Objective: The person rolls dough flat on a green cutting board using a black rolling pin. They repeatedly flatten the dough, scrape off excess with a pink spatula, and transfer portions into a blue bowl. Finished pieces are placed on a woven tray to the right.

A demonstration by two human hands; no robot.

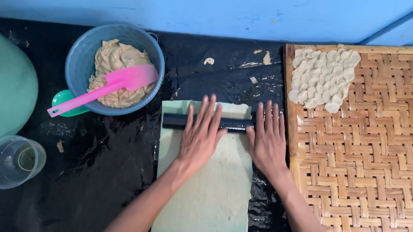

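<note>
Roller (236, 125) under our flat left hand (200, 137) and right hand (267, 143), fingers straight, slightly spread, pressing dough (208, 198).

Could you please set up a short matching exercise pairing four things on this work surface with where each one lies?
Things:
1. pink spatula
2. dark rolling pin
3. small dough rounds
4. clear cup

Places:
A. on the woven bamboo tray
B. at the far left, on the black sheet
C. across the blue bowl of dough
D. under both hands, on the flat dough sheet

Pairs: 1-C, 2-D, 3-A, 4-B
</note>
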